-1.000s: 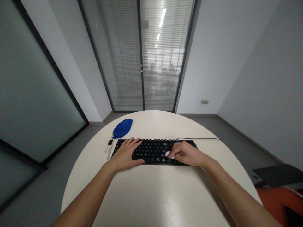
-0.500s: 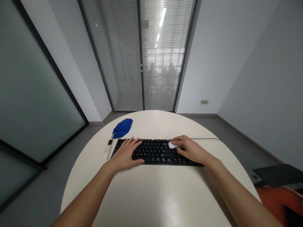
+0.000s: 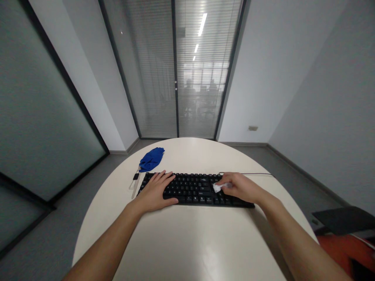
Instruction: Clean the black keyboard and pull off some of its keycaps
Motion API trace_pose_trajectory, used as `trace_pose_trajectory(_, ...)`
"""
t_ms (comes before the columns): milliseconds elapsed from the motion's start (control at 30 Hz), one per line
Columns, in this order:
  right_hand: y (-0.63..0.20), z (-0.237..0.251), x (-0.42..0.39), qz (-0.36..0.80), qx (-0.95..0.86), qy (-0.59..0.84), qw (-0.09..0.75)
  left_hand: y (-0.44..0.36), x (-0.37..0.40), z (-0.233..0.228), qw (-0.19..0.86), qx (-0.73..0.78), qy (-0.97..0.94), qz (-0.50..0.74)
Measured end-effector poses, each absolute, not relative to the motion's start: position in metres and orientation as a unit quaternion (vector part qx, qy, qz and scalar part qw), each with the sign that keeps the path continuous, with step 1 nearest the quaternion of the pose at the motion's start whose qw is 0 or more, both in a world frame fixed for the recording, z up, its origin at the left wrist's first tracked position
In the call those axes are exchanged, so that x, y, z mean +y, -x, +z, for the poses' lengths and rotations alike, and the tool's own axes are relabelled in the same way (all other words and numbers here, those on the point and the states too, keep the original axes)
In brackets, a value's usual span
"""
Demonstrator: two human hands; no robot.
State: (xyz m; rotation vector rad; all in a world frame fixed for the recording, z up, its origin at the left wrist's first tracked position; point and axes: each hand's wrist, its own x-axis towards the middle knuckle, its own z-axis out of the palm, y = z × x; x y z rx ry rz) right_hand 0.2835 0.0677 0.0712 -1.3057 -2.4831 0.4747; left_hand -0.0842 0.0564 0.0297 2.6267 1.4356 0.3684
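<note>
A black keyboard [image 3: 195, 189] lies across the middle of a round white table [image 3: 190, 242]. My left hand [image 3: 155, 191] rests flat on the keyboard's left end, fingers spread over the keys. My right hand [image 3: 240, 187] is over the right half of the keyboard, fingers pinched on a small white wad [image 3: 217, 187] that presses against the keys. The keyboard's right end is hidden under that hand.
A crumpled blue cloth [image 3: 151, 158] lies at the table's far left, with a small slim tool [image 3: 135, 182] beside the keyboard's left end. A thin cable [image 3: 252, 173] runs right from the keyboard. A dark and red chair [image 3: 345, 230] stands at lower right.
My right hand with the white wad went from the keyboard's front row to its back row, then came back toward the middle rows. My left hand has stayed put.
</note>
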Motion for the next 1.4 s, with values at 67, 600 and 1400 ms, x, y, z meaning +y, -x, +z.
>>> trace_pose_trajectory(67,-0.289,0.073,0.07,0.145,-0.852,0.48,0.149,0.084,0.056,0.03,0.061,0.477,-0.869,0.119)
trace_pose_trajectory(600,-0.298,0.063,0.073,0.16,-0.841,0.489,0.167,0.084,0.057,0.03,0.063,0.474,-0.87,0.118)
trace_pose_trajectory(1400,-0.296,0.055,0.08,0.064,-0.867,0.472,0.145,0.082,0.056,0.031,0.069,0.477,-0.868,0.12)
